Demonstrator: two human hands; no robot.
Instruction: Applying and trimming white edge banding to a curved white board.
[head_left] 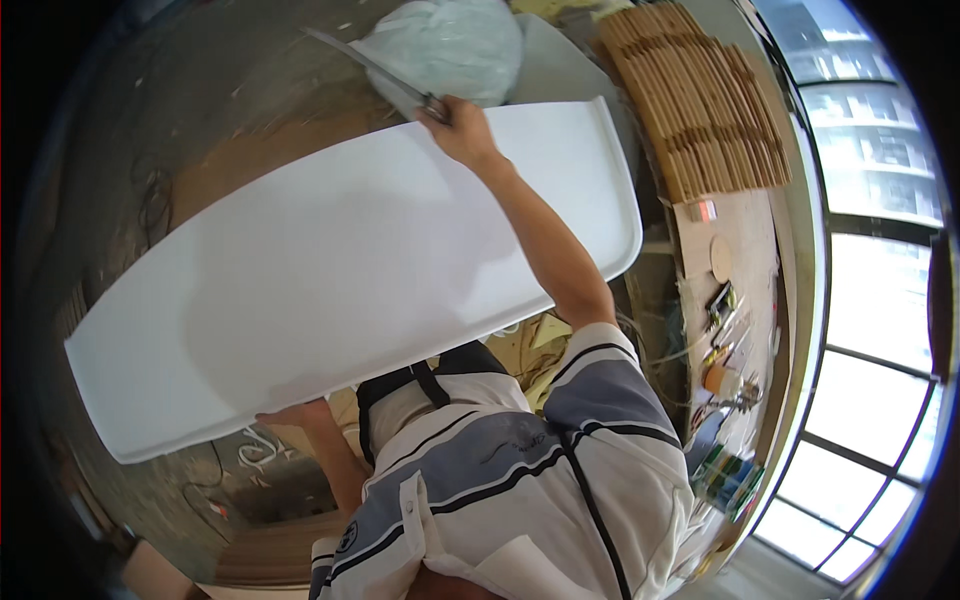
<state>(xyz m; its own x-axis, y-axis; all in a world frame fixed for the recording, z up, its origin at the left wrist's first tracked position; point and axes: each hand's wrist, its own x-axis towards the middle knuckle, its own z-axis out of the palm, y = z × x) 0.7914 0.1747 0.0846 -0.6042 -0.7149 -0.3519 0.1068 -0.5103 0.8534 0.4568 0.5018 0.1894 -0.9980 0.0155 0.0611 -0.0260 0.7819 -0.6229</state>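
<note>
A large white panel (380,270) with a curved far edge and a raised rim at its right end spans the space before me. My left hand (297,413) holds the panel's near edge, left of my body; part of its fingers is hidden beneath. Over the far edge, my right hand (462,132) is closed round the dark handle of a long metal blade (375,68). The blade points away to the far left, beyond the panel's edge. Whether it is a knife or closed shears, I cannot tell.
A pale plastic bag (450,50) lies beyond the panel. Stacked brown slats (695,100) stand at the far right. Small tools and an orange container (722,380) sit on the bench (730,235) by the windows. Dark cables (155,205) lie on the floor at left.
</note>
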